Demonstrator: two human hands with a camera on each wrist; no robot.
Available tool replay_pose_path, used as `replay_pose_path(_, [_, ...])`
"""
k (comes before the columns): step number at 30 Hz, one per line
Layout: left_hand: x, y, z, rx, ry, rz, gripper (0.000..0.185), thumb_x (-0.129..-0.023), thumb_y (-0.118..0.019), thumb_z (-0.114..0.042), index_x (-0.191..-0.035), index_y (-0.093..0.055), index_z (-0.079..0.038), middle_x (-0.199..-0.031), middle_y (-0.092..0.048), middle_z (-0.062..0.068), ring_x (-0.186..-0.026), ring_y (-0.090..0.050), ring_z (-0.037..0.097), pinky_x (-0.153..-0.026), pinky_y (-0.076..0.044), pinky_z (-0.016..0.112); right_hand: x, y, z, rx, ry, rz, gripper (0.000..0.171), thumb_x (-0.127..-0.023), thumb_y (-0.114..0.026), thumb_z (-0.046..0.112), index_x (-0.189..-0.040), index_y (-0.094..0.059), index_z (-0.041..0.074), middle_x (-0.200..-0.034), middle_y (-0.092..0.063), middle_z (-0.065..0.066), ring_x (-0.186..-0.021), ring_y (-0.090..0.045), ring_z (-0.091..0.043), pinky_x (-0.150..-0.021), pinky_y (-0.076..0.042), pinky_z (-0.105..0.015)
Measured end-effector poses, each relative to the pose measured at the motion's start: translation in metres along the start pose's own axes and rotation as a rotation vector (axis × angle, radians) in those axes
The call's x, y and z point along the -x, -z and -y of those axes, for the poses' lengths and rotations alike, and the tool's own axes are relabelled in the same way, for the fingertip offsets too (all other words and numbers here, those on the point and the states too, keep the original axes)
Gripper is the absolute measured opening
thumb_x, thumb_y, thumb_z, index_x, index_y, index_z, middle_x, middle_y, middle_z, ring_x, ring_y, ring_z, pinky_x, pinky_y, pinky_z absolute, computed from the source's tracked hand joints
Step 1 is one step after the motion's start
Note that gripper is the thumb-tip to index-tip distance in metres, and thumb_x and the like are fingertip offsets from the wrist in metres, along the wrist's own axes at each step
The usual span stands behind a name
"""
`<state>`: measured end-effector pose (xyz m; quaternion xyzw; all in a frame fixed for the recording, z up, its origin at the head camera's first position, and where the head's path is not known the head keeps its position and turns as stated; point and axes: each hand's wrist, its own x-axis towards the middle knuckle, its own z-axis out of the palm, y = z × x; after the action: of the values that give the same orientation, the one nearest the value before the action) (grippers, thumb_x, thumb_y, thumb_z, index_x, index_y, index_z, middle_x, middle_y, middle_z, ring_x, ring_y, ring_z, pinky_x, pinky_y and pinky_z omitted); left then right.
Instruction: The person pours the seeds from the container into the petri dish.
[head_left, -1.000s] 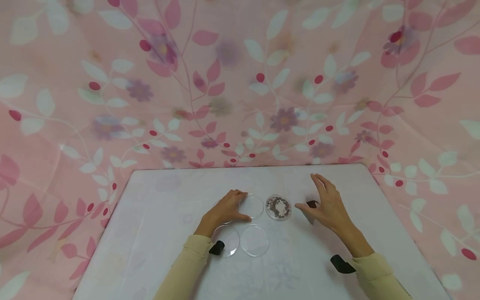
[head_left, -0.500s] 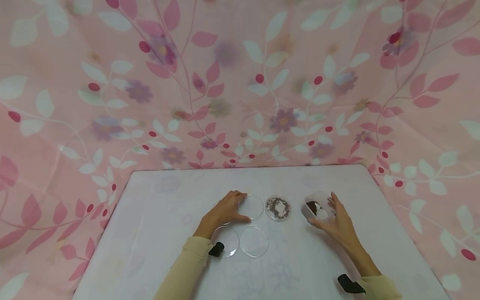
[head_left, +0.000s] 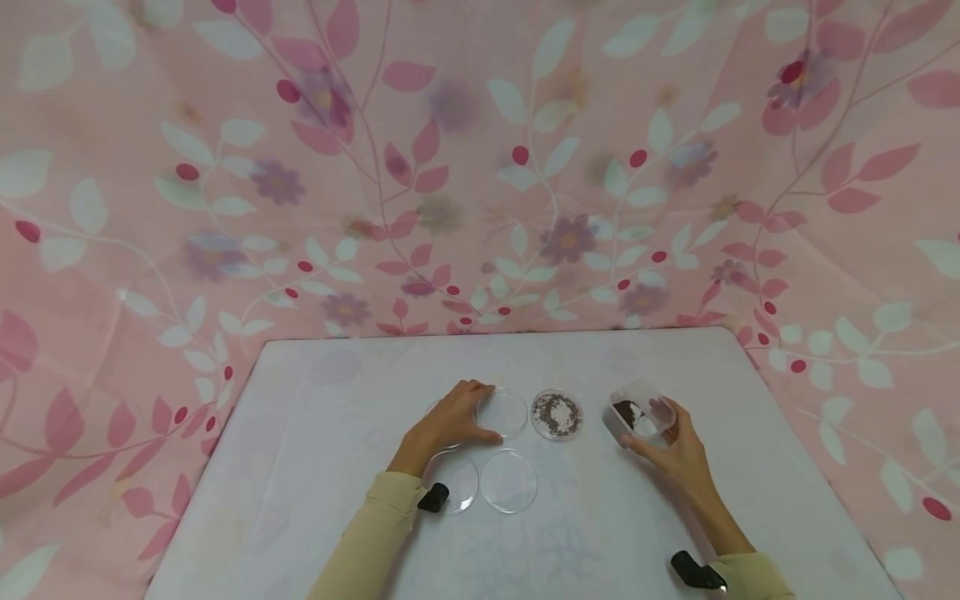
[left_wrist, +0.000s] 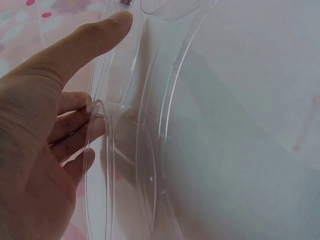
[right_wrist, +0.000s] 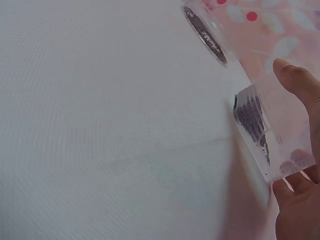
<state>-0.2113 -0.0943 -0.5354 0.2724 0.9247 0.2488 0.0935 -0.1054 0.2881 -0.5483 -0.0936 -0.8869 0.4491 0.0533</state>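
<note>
My left hand holds the rim of a clear petri dish, thumb on the near side and fingers on the far side. In the left wrist view, the thumb lies over clear rims and several fingertips show behind them. My right hand grips a translucent plastic container with dark brown, soil-like stuff and something white inside. Through the container's wall in the right wrist view, fingertips show. Between the hands stands a petri dish with brown grains around a white middle.
Nearer the person lie two clear dishes, one on the right and one on the left. Another dish is mostly hidden under the left hand. All rest on a white-covered table; a pink floral cloth hangs behind.
My right hand came away from above the container, moved to its right side and took hold of it. The left hand stayed at the clear dish.
</note>
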Motion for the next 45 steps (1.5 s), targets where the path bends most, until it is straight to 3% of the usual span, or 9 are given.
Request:
replay_pose_path(3, [0.000, -0.001, 0.001, -0.003, 0.004, 0.001, 0.093, -0.068, -0.085, -0.054, -0.143, -0.050, -0.012, -0.137, -0.056, 0.005, -0.129, -0.049, 0.022, -0.111, -0.043, 0.041, 0.000, -0.002, -0.001, -0.055, 0.001, -0.010, 0.101, -0.076, -0.084, 0.034, -0.153, -0.024, 0.010, -0.151, -0.041, -0.020, -0.136, -0.045, -0.040, -0.092, -0.034, 0.001])
replay_pose_path(5, [0.000, -0.001, 0.001, -0.001, 0.008, 0.001, 0.093, -0.068, -0.085, -0.055, -0.144, -0.050, -0.012, -0.137, -0.055, 0.005, -0.130, -0.049, 0.022, -0.111, -0.043, 0.041, -0.001, -0.003, -0.003, -0.086, 0.008, -0.009, 0.100, -0.077, -0.084, 0.031, -0.152, -0.023, 0.009, -0.151, -0.041, -0.021, -0.138, -0.043, -0.040, -0.088, -0.028, 0.006])
replay_pose_path(21, [0.001, -0.002, 0.003, 0.001, 0.002, -0.012, 0.093, -0.068, -0.084, -0.057, -0.143, -0.051, -0.013, -0.136, -0.056, 0.005, -0.127, -0.050, 0.021, -0.110, -0.044, 0.041, -0.001, -0.006, -0.006, -0.097, 0.058, -0.021, 0.096, -0.077, -0.085, 0.027, -0.151, -0.026, 0.008, -0.150, -0.043, -0.018, -0.136, -0.045, -0.039, -0.090, -0.029, 0.007])
replay_pose_path(33, [0.004, 0.000, 0.000, 0.019, 0.014, -0.003, 0.091, -0.069, -0.084, -0.054, -0.143, -0.050, -0.014, -0.138, -0.055, 0.004, -0.130, -0.048, 0.021, -0.111, -0.043, 0.041, -0.001, -0.004, 0.004, -0.103, 0.023, -0.009, 0.098, -0.077, -0.084, 0.028, -0.152, -0.024, 0.009, -0.152, -0.040, -0.018, -0.142, -0.038, -0.038, -0.098, -0.027, 0.004])
replay_pose_path(39, [0.003, 0.000, 0.000, 0.011, 0.003, -0.007, 0.092, -0.068, -0.084, -0.056, -0.143, -0.051, -0.013, -0.138, -0.055, 0.005, -0.129, -0.049, 0.021, -0.111, -0.043, 0.041, -0.008, -0.004, 0.014, -0.068, 0.080, -0.024, 0.100, -0.076, -0.085, 0.031, -0.153, -0.025, 0.014, -0.151, -0.043, -0.014, -0.142, -0.038, -0.037, -0.096, -0.024, 0.007])
replay_pose_path(41, [0.002, -0.001, 0.001, 0.004, -0.002, -0.009, 0.092, -0.069, -0.083, -0.057, -0.143, -0.051, -0.013, -0.138, -0.055, 0.005, -0.129, -0.050, 0.021, -0.110, -0.044, 0.041, -0.011, -0.005, 0.019, -0.052, 0.114, -0.034, 0.100, -0.075, -0.086, 0.031, -0.153, -0.025, 0.015, -0.150, -0.046, -0.014, -0.141, -0.039, -0.039, -0.102, -0.027, 0.002])
replay_pose_path(43, [0.002, -0.001, 0.002, -0.004, -0.005, -0.010, 0.092, -0.069, -0.083, -0.057, -0.143, -0.051, -0.013, -0.138, -0.055, 0.005, -0.129, -0.050, 0.021, -0.110, -0.044, 0.041, -0.014, -0.006, 0.025, -0.045, 0.145, -0.037, 0.101, -0.074, -0.087, 0.029, -0.153, -0.025, 0.017, -0.150, -0.045, -0.015, -0.140, -0.040, -0.043, -0.113, -0.034, -0.015])
replay_pose_path(45, [0.001, -0.001, 0.002, -0.006, -0.008, -0.009, 0.092, -0.069, -0.082, -0.058, -0.143, -0.051, -0.013, -0.138, -0.055, 0.005, -0.129, -0.049, 0.021, -0.110, -0.044, 0.041, -0.017, -0.007, 0.032, -0.043, 0.166, -0.037, 0.102, -0.073, -0.088, 0.027, -0.152, -0.025, 0.017, -0.150, -0.045, -0.016, -0.138, -0.040, -0.045, -0.115, -0.036, -0.038])
